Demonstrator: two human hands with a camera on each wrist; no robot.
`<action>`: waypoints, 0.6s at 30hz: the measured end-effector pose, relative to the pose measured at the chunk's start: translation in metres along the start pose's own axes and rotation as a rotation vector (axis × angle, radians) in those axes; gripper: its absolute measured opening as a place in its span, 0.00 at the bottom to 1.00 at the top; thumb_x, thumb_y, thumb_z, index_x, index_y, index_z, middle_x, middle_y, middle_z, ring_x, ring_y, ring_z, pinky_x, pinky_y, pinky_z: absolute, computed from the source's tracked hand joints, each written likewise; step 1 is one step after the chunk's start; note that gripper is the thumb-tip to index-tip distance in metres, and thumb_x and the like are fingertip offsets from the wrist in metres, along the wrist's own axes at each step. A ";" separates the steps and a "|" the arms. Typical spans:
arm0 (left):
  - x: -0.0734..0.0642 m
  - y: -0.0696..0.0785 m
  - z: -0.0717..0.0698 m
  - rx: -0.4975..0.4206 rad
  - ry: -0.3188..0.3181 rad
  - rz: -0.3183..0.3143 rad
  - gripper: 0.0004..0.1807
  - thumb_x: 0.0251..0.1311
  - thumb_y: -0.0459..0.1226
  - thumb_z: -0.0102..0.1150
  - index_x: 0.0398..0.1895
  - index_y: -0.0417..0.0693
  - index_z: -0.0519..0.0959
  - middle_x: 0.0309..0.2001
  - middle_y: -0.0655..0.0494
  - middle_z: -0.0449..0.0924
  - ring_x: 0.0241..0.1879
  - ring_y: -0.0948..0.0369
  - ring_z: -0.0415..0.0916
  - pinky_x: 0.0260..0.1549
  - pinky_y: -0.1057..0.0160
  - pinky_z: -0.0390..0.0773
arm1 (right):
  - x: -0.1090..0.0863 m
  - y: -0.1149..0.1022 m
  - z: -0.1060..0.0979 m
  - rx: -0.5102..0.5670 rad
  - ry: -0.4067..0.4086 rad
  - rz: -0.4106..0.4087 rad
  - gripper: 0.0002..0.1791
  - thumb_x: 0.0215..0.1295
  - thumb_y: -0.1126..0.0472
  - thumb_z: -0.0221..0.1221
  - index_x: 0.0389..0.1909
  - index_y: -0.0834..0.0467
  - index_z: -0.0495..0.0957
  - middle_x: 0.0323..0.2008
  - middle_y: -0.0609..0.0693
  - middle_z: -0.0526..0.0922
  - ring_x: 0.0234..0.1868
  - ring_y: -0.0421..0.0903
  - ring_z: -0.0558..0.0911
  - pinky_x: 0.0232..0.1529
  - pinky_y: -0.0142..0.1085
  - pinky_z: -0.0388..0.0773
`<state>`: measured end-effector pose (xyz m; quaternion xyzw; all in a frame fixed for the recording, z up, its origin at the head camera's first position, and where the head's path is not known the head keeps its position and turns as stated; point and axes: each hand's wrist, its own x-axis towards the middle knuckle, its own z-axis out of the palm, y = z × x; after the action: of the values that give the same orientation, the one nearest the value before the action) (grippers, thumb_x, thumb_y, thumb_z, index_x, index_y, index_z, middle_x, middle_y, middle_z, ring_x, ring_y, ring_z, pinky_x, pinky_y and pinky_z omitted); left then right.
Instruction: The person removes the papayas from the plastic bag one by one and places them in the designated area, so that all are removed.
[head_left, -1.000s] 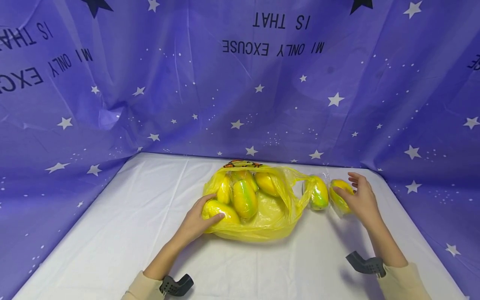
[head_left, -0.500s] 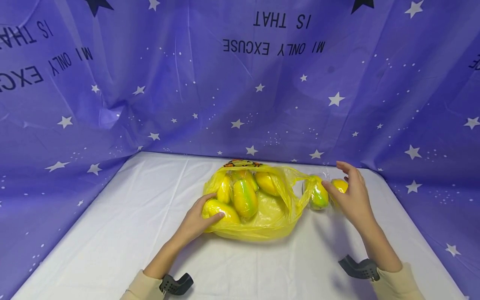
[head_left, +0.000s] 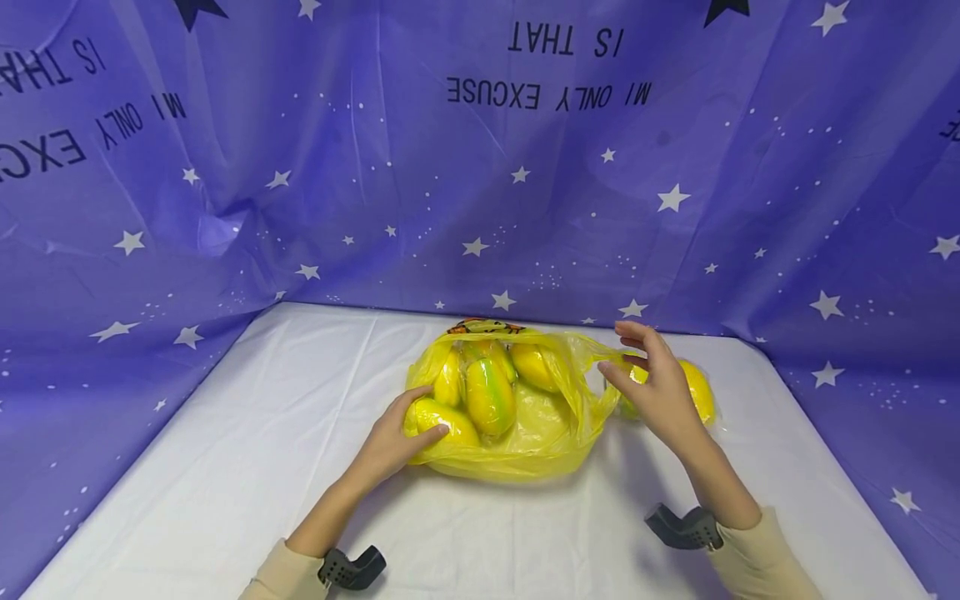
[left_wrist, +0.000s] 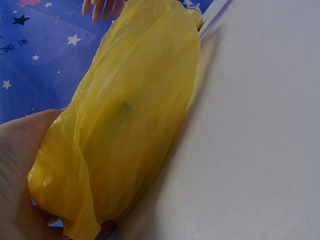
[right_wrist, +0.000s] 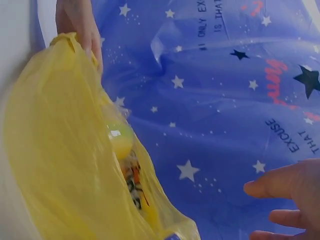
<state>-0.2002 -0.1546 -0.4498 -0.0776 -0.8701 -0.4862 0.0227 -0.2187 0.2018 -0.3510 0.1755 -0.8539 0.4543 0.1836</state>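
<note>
A yellow plastic bag (head_left: pixel 525 467) lies on its side with its mouth toward me, and several film-wrapped mangoes (head_left: pixel 491 400) show inside. At its left end my left hand (head_left: pixel 393 433) grips the bag's edge together with the lowest mango (head_left: pixel 457 427), thumb over the front. In the left wrist view the bag (left_wrist: pixel 135 100) bulges beside that palm. My right hand (head_left: pixel 660 400) holds nothing; its fingers are spread near the bag's right handle (head_left: pixel 603 408). In the right wrist view its fingertips (right_wrist: pixel 257 188) stand apart from the bag.
Two more wrapped mangoes lie right of the bag: one mango (head_left: pixel 701 390) behind my right wrist, the other mostly hidden by my right hand. A white cloth (head_left: pixel 225 467) covers the table. A purple star-patterned curtain (head_left: pixel 420 208) rises at the back and sides.
My right hand has moved left, from over the outermost mango to beside the bag's handle. The left hand and the bag have stayed in place.
</note>
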 end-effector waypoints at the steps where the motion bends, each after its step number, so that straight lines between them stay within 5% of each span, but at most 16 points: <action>1: 0.000 0.000 0.000 0.000 0.000 0.000 0.39 0.54 0.51 0.68 0.68 0.50 0.66 0.69 0.48 0.63 0.69 0.47 0.57 0.64 0.41 0.57 | 0.001 -0.001 0.003 0.016 -0.014 -0.002 0.33 0.61 0.65 0.65 0.65 0.64 0.64 0.60 0.60 0.71 0.60 0.58 0.71 0.56 0.53 0.71; 18: -0.001 -0.002 -0.001 -0.003 0.001 0.011 0.40 0.54 0.53 0.68 0.68 0.51 0.66 0.69 0.49 0.62 0.69 0.46 0.56 0.64 0.40 0.56 | 0.001 -0.004 0.067 0.120 -0.318 0.051 0.32 0.59 0.65 0.66 0.63 0.63 0.66 0.60 0.62 0.71 0.59 0.61 0.72 0.50 0.48 0.78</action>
<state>-0.1997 -0.1559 -0.4509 -0.0820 -0.8688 -0.4876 0.0256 -0.2278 0.1437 -0.3824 0.2341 -0.8475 0.4757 0.0239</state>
